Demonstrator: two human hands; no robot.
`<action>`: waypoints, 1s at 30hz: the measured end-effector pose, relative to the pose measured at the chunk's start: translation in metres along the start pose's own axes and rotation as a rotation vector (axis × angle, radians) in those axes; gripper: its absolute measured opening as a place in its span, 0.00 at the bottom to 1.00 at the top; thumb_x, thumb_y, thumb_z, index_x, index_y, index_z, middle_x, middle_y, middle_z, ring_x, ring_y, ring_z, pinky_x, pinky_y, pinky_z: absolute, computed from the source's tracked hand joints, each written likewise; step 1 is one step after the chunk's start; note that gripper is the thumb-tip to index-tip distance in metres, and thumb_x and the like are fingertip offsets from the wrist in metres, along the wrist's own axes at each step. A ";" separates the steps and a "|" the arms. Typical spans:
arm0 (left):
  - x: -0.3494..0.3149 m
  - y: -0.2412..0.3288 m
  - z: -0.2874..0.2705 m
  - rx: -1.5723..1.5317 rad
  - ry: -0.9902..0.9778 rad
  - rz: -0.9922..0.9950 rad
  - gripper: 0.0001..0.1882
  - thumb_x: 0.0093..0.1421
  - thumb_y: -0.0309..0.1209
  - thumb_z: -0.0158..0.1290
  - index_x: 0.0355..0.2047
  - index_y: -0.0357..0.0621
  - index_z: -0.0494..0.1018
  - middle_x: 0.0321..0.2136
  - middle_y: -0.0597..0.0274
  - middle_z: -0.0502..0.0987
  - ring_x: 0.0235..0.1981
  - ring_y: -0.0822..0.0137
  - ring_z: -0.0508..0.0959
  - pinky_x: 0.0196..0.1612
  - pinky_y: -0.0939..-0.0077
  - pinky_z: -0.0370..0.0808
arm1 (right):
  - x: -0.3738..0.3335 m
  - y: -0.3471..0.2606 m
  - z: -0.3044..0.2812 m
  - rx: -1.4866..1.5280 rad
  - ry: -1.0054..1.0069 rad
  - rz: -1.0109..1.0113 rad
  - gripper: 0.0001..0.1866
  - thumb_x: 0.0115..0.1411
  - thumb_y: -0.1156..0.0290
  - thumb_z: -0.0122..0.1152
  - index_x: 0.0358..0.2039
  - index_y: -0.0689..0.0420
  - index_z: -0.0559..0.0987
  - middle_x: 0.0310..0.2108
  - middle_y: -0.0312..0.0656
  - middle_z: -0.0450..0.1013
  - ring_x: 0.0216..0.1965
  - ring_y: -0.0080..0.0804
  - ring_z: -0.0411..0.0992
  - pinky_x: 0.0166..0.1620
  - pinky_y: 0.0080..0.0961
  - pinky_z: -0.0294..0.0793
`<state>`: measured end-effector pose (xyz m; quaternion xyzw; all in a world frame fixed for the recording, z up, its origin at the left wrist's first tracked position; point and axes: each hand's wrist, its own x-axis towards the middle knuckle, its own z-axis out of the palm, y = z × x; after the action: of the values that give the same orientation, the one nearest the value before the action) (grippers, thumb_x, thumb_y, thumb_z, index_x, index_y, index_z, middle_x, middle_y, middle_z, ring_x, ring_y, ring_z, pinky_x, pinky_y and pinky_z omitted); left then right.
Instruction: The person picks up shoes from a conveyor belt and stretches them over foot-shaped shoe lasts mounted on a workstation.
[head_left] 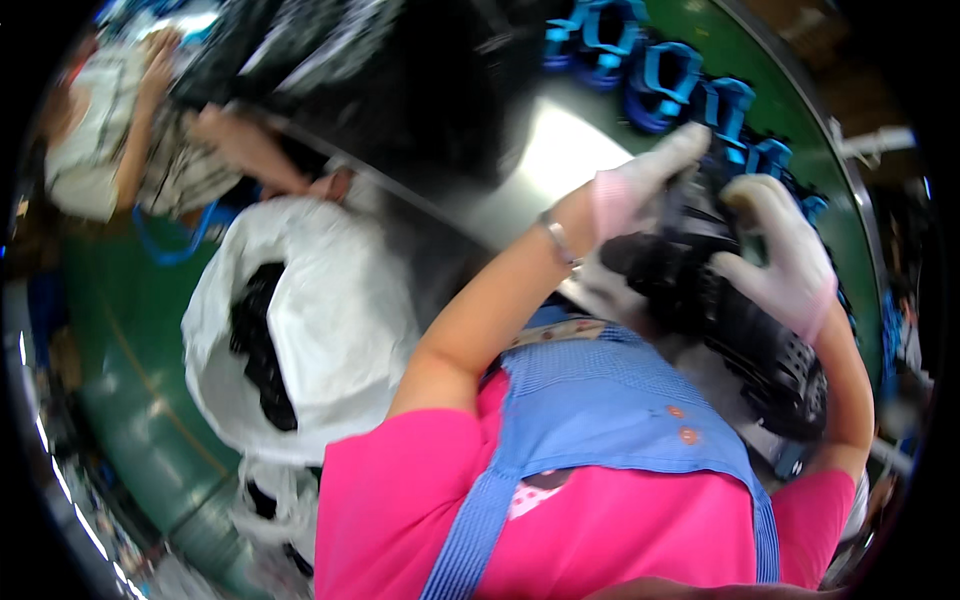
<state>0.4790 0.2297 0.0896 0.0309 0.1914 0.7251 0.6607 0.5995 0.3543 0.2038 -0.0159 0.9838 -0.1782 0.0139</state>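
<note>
Both my hands wear white gloves with pink cuffs. My left hand (650, 180) grips the far left side of a black strappy shoe (690, 235), its thumb side pointing up and away. On the other side my right hand (790, 245) curls round the same shoe, thumb and fingers apart across it. Motion blurs the shoe, and the gloves cover part of it. Nearer my body, below the right hand, lies another black shoe-like piece (775, 365) with pale marks along its side; I cannot tell whether the two are joined.
Blue strappy sandals (665, 85) stand in a row on a green belt (800, 100) beyond my hands. A shiny metal table (560, 150) carries black plastic bags (400, 90). At left stands a white sack (340, 320) with black contents. Another person (110, 140) sits far left.
</note>
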 end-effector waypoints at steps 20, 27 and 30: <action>0.111 0.037 -0.051 0.846 0.480 0.636 0.26 0.57 0.48 0.56 0.42 0.35 0.72 0.35 0.59 0.74 0.33 0.71 0.74 0.38 0.77 0.73 | 0.073 0.102 0.016 0.145 -0.074 0.445 0.24 0.55 0.52 0.57 0.38 0.63 0.76 0.31 0.53 0.76 0.33 0.43 0.75 0.40 0.32 0.73; 0.128 0.057 -0.085 1.760 0.451 0.726 0.27 0.53 0.42 0.57 0.51 0.42 0.70 0.53 0.51 0.68 0.46 0.55 0.74 0.50 0.67 0.72 | 0.120 0.166 -0.008 -0.121 -0.282 0.481 0.28 0.53 0.48 0.52 0.39 0.62 0.79 0.35 0.53 0.75 0.38 0.45 0.73 0.43 0.33 0.71; 0.150 0.066 -0.095 2.052 0.496 0.645 0.21 0.54 0.38 0.55 0.46 0.43 0.72 0.48 0.55 0.71 0.46 0.53 0.73 0.49 0.62 0.71 | 0.151 0.180 -0.010 -0.059 -0.397 0.536 0.27 0.52 0.49 0.54 0.36 0.64 0.80 0.30 0.47 0.76 0.31 0.35 0.73 0.38 0.30 0.72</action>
<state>0.3692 0.3490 -0.0081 0.4670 0.8125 0.3461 0.0443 0.4432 0.5204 0.1471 0.2087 0.9357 -0.1332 0.2511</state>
